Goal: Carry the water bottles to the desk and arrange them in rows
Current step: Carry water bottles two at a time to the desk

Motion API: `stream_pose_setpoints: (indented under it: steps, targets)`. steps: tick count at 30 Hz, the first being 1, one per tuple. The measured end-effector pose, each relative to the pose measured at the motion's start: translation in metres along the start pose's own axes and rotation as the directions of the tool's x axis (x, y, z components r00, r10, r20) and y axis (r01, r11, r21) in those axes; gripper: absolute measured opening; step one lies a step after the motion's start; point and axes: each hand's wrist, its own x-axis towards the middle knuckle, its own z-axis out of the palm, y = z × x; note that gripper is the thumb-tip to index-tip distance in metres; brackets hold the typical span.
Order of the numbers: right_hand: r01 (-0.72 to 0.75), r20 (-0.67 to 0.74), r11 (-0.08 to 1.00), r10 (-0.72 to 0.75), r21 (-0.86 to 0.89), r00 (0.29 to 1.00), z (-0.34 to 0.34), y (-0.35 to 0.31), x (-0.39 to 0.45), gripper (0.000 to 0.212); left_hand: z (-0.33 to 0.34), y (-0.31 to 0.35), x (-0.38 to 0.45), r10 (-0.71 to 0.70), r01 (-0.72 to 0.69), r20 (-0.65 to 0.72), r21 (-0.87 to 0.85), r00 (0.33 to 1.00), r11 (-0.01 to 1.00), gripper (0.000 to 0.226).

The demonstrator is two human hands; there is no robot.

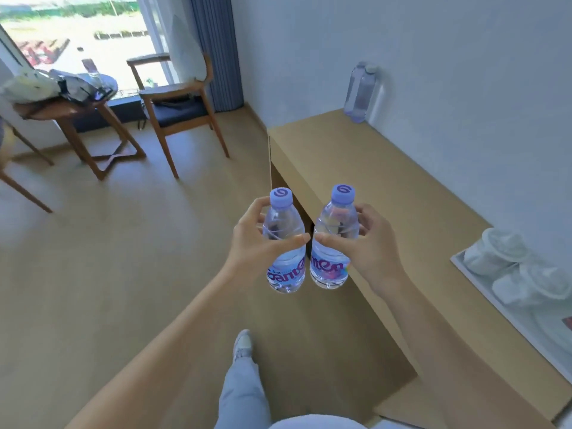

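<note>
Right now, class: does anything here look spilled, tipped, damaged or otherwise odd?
Nothing stands out. The left hand and right hand each hold an upright, capped bottle. Two more bottles stand upright at the desk's far end, against the wall. No spill shows.

- The left hand is gripping a bottle of clear, glossy plastic with a matt lilac cap.
- The right hand is holding a second bottle of the same shiny clear plastic, its printed label looking like slick film.
- The desk is showing a smooth, matt, pale wood-look top.
- The chair is showing a brown wooden frame and a dark cloth seat.
- The cups on the tray are sitting in crinkly clear wrap.
</note>
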Motion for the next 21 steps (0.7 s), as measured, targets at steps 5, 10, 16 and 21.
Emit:
stream_pose_setpoints:
  steps: [5, 10, 16, 21]
  targets:
    - [-0.072, -0.181, 0.997, 0.077, 0.032, 0.980, 0.041, -0.001, 0.097, 0.048, -0.017, -0.014, 0.135, 0.009, -0.012, 0.161, 0.020, 0.987, 1.000, 0.060]
    - [-0.125, -0.330, 0.985, 0.158, 0.119, 0.931, 0.060, -0.002, 0.179, 0.047, -0.010, -0.015, 0.255, -0.016, -0.005, 0.272, 0.078, 0.962, 0.997, 0.063]
    - [-0.156, -0.509, 0.974, 0.218, 0.162, 0.832, 0.052, 0.018, 0.278, 0.051, 0.039, -0.017, 0.378, -0.021, -0.037, 0.417, 0.132, 0.909, 0.991, 0.044]
    - [-0.174, -0.622, 0.972, 0.236, 0.159, 0.747, 0.032, 0.054, 0.364, 0.057, 0.102, -0.025, 0.470, -0.023, -0.038, 0.437, 0.130, 0.899, 0.991, 0.040]
